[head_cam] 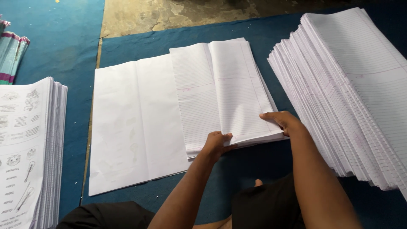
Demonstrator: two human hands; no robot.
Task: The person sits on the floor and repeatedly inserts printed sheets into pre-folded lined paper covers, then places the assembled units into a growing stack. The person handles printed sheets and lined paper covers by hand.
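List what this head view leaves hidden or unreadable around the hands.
- Lined bundle: sheet count hidden; only edges show, left hand and right hand cover the near corners.
- Big lined stack: cut by the right edge.
- Printed stack: cut by the left and bottom edges.
- Blank sheet: partly covered by the bundle.

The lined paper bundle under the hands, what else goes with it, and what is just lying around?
In use:
- left hand gripping the lined paper bundle at its near edge
- right hand pressing its right corner
- blank white sheet under the bundle

Lying about:
- tall lined stack, right
- printed picture sheets, left
- coloured bundle, far left
- blue mat
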